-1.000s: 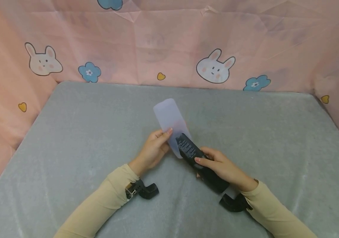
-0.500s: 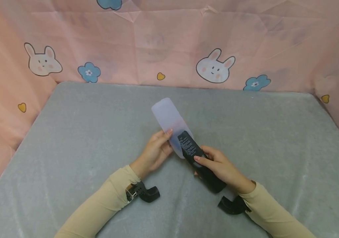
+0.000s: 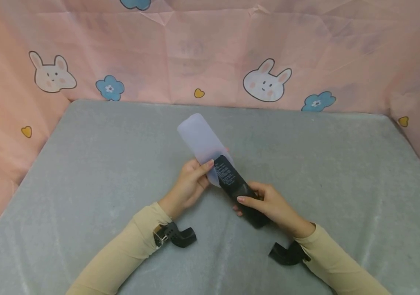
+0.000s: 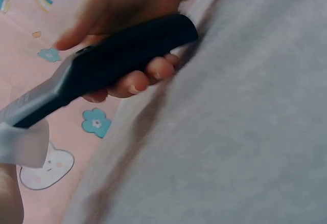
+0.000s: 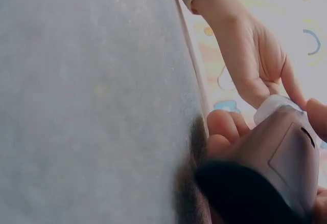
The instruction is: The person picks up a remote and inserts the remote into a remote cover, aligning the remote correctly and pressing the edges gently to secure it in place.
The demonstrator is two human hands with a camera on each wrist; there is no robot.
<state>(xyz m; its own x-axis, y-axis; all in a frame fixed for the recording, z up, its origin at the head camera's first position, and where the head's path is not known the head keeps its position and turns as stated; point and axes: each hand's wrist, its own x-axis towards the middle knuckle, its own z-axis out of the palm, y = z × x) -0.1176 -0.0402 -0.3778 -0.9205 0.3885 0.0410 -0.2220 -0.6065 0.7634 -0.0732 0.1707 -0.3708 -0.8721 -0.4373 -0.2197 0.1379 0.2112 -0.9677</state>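
Note:
In the head view my left hand [image 3: 188, 186] pinches a pale translucent sleeve [image 3: 200, 139] by its side, the thumb on its upper face. My right hand [image 3: 278, 209] grips a black remote control [image 3: 235, 182], thumb on top and fingers beneath. White print covers the remote's far end, which overlaps the sleeve's near end close to my left thumb. A panel on the remote's back [image 5: 294, 162] faces the right wrist view. The left wrist view has the remote [image 4: 117, 58] slanting down to the sleeve [image 4: 25, 142], both held above the table.
A grey cloth covers the table [image 3: 103, 164]. Behind and beside it hangs a pink curtain [image 3: 217, 53] printed with rabbits, flowers and hearts. Black wrist mounts sit on the left sleeve cuff [image 3: 154, 221] and the right sleeve cuff [image 3: 317, 233].
The translucent sleeve and the remote have shifted up and to the left in the head view. The remote's printed end now lies right beside my left thumb. Both hands keep their hold.

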